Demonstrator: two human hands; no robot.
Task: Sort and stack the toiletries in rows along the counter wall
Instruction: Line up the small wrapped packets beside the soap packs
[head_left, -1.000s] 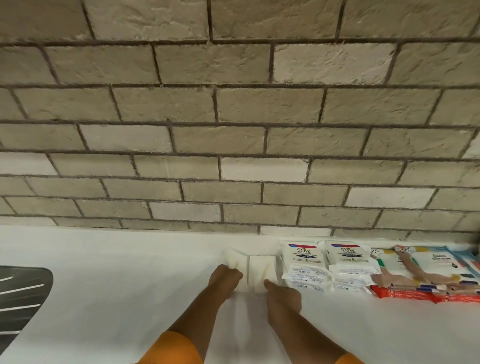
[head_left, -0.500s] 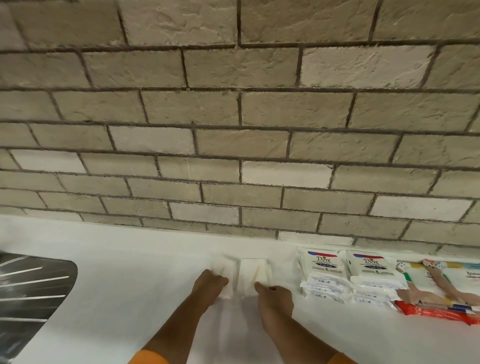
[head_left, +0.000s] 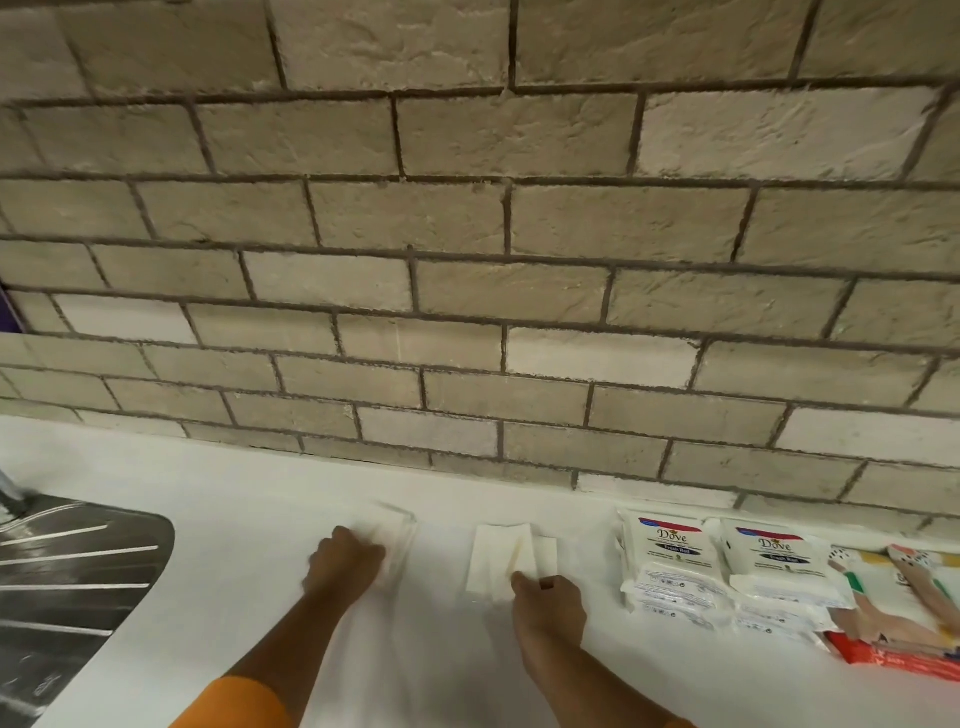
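Head camera over a white counter (head_left: 234, 493) below a brick wall (head_left: 467, 260): right of the steel drainboard (head_left: 78, 561), the left hand (head_left: 345, 564) curls its fingers on a blurred white packet (head_left: 397, 532) just beyond its knuckles. Apart from it, the right hand (head_left: 548, 597) pinches the near edge of a second white packet (head_left: 498, 561). Dove packs (head_left: 670, 551) lie stacked farther right.

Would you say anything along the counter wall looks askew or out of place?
Yes: the colourful packs at the far right lie fanned and crooked, unlike the squared Dove stacks beside them.
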